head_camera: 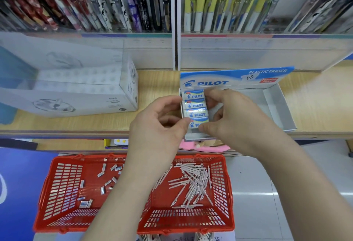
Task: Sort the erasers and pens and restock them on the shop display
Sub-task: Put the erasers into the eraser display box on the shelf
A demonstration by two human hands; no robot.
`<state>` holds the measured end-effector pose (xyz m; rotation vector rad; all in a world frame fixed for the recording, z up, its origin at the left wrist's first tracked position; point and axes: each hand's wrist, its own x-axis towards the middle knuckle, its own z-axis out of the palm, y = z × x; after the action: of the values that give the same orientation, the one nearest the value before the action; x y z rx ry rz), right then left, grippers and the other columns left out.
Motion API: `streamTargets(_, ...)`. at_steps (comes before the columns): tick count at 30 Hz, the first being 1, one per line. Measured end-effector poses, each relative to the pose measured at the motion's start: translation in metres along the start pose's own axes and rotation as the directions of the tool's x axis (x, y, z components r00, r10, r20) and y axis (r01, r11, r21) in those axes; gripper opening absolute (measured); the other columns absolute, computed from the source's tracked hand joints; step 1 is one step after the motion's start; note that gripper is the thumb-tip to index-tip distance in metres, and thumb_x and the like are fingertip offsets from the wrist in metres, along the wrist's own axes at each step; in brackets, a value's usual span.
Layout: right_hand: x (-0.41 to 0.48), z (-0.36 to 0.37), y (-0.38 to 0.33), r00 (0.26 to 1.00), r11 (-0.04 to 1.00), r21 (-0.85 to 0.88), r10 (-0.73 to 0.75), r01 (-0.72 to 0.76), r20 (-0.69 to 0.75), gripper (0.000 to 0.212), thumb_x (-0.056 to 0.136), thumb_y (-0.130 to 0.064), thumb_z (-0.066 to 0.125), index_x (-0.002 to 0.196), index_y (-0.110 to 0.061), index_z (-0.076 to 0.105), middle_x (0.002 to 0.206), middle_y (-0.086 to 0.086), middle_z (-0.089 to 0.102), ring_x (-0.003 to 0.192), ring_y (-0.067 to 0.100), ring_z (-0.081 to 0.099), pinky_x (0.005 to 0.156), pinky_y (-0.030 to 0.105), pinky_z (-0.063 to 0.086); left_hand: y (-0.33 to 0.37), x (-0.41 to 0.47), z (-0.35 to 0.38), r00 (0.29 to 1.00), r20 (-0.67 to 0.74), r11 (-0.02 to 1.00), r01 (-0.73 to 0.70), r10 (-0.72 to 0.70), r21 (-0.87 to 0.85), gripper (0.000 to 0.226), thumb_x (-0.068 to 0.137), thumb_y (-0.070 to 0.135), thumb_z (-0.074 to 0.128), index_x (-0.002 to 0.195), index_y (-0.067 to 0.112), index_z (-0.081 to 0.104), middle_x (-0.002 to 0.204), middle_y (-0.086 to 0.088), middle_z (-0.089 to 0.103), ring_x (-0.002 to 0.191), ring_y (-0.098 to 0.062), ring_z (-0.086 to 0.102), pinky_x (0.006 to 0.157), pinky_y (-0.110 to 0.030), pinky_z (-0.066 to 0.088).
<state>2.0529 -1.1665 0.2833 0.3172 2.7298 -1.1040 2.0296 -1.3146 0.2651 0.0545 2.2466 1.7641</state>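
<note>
A white and blue Pilot eraser display box (275, 103) stands on the wooden shelf. Several Pilot erasers (194, 105) lie stacked in a column at its left end. My left hand (158, 126) and my right hand (225, 118) pinch the nearest eraser (194, 124) from either side at the box's front left corner. The rest of the box is bare. Below, a red basket (59, 187) holds loose erasers (107, 179) on its left side and a heap of pale pens (193, 181) on its right.
A white carton (80, 95) sits left on the wooden shelf (156, 82). Rows of pens (118, 5) hang on the display above, behind a clear rail. Pink items (191, 146) lie on a lower shelf. Grey tiled floor lies right of the basket.
</note>
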Motion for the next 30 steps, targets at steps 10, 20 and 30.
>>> streamTargets(10,0.006,-0.003,0.000,0.999,0.990,0.131,0.046,-0.049,0.021,0.033,0.073,-0.010,0.074,0.103,-0.023,0.071,0.077,-0.009,0.070,0.064,0.004,0.061,0.073,0.029,0.054,0.000,0.006,0.000,1.000,-0.013,1.000,-0.017,0.017,0.024,0.039,0.075,0.001,0.073,0.092,0.035,0.065,0.090,0.014,0.071,0.067,-0.003,0.064,0.067,-0.018,0.054)
streamTargets(20,-0.028,-0.015,-0.035,0.949,0.982,0.145,-0.069,0.119,-0.308,0.021,0.085,-0.013,0.061,0.096,-0.027,0.070,0.074,-0.016,0.067,0.073,0.000,0.062,0.066,0.011,0.047,0.005,-0.021,-0.032,0.978,-0.174,0.989,-0.093,0.112,0.118,0.025,0.087,0.014,0.064,0.090,0.039,0.066,0.083,0.021,0.069,0.078,0.001,0.065,0.074,-0.017,0.051)
streamTargets(30,-0.053,0.103,-0.109,0.876,0.886,-0.037,-0.449,0.462,0.178,0.014,0.080,-0.019,0.058,0.085,-0.027,0.069,0.076,-0.016,0.066,0.077,0.003,0.057,0.068,0.017,0.043,-0.091,-0.113,-0.168,0.879,-0.464,0.973,0.192,-0.115,0.124,0.033,0.086,0.002,0.059,0.081,0.033,0.069,0.076,0.016,0.071,0.073,0.006,0.062,0.071,-0.010,0.046)
